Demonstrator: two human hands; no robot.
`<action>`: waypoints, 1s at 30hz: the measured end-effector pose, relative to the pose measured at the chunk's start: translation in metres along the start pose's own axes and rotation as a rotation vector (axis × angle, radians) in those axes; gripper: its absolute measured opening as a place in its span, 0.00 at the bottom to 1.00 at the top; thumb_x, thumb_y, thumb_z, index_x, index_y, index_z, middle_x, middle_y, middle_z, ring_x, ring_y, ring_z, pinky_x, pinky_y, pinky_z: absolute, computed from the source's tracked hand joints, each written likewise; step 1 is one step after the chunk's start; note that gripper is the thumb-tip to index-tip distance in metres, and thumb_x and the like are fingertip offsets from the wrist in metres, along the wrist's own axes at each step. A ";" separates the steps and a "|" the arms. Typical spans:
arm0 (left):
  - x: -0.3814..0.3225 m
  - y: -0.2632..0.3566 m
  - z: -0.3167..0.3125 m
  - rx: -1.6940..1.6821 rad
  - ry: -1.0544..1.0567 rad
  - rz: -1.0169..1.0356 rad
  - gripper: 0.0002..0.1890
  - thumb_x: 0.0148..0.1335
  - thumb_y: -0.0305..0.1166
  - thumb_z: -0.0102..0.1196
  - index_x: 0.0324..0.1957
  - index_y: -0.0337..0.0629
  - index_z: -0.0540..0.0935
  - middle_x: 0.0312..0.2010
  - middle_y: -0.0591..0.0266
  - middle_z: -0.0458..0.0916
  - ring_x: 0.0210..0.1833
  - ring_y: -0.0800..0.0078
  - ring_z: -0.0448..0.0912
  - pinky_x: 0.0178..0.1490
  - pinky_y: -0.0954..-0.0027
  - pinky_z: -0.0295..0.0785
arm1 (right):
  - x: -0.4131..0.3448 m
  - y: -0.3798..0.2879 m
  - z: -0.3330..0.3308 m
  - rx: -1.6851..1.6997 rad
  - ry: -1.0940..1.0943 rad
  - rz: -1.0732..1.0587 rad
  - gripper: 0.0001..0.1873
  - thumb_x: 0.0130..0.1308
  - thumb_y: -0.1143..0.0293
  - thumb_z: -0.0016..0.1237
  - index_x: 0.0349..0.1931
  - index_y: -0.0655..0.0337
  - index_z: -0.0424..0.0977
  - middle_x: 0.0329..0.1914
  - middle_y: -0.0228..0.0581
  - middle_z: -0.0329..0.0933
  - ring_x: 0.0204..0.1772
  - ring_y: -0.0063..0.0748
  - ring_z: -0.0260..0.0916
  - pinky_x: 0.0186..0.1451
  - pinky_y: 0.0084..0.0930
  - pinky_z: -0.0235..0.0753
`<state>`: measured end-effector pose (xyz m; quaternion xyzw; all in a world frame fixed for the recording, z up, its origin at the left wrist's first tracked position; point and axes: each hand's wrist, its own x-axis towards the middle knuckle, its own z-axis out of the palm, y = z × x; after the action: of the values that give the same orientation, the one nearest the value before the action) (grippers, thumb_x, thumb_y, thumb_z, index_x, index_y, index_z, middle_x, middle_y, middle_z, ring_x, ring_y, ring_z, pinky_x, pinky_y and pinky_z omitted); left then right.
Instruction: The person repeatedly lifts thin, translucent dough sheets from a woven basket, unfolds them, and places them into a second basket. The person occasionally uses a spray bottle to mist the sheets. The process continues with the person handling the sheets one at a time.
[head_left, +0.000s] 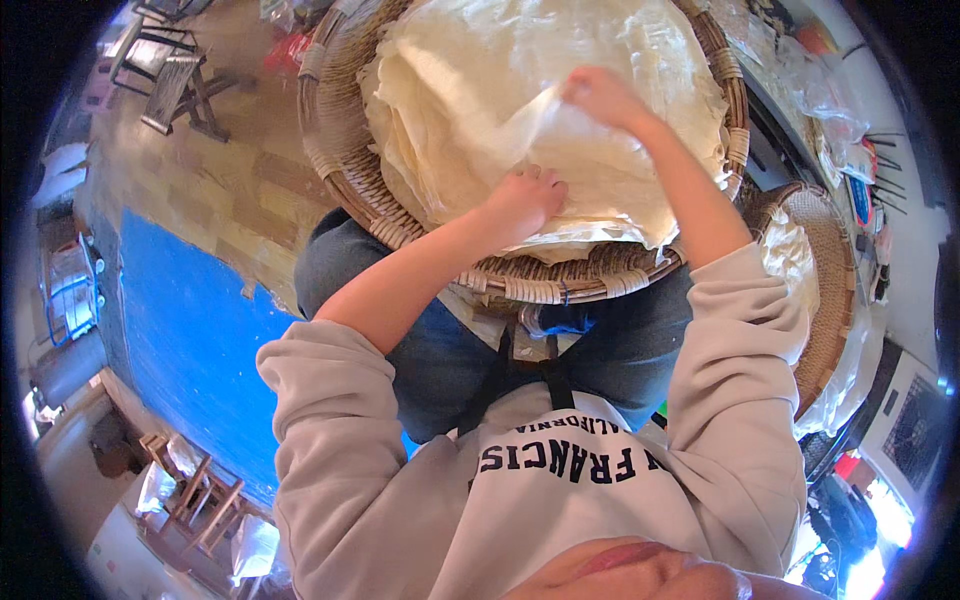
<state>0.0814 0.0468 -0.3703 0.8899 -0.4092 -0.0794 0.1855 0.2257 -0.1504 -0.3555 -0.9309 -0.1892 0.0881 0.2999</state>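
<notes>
A thick stack of thin, cream-coloured, round sheets (450, 97) lies in a large round wicker basket (341, 172) before me. The material of the sheets is hard to tell. Pinched in my right hand (604, 97) is a raised part of the top sheet, on the stack's right half. A pale taut fold (536, 124) runs from those fingers down towards my left hand (529, 196). That left hand rests on the near part of the stack, fingers bent downward; whether they grip a sheet is hidden. The stack's near edge is ragged, with loose flaps.
My knees (330, 262) are against the basket's near side. A second wicker basket (829, 300) with crumpled pale sheets (787, 259) stands at the right. Plastic bags (832, 97) lie upper right. A folding stool (176, 94) and blue floor area (195, 322) are at the left.
</notes>
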 end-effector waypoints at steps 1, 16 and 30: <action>0.000 -0.002 0.001 -0.009 -0.055 -0.021 0.10 0.57 0.29 0.51 0.41 0.40 0.79 0.43 0.52 0.75 0.47 0.54 0.76 0.47 0.57 0.74 | 0.007 0.004 -0.014 0.016 0.073 0.106 0.15 0.57 0.62 0.55 0.42 0.59 0.77 0.42 0.47 0.78 0.49 0.49 0.74 0.53 0.38 0.72; -0.020 -0.011 -0.008 0.268 0.025 -0.429 0.22 0.62 0.37 0.48 0.55 0.37 0.74 0.61 0.45 0.69 0.64 0.47 0.67 0.60 0.38 0.62 | 0.036 -0.032 -0.034 -0.226 -0.020 -0.265 0.11 0.60 0.74 0.51 0.43 0.54 0.80 0.33 0.36 0.81 0.40 0.33 0.77 0.48 0.33 0.75; 0.020 -0.086 -0.028 0.324 -0.308 -0.726 0.66 0.41 0.70 0.61 0.73 0.40 0.44 0.75 0.43 0.39 0.75 0.34 0.35 0.76 0.44 0.30 | 0.031 0.040 -0.257 0.881 0.604 0.412 0.22 0.63 0.58 0.57 0.52 0.62 0.75 0.49 0.40 0.79 0.49 0.31 0.77 0.54 0.28 0.76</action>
<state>0.1630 0.0901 -0.3785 0.9716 -0.0996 -0.2059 -0.0601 0.3377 -0.3026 -0.1738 -0.7196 0.1447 -0.0545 0.6770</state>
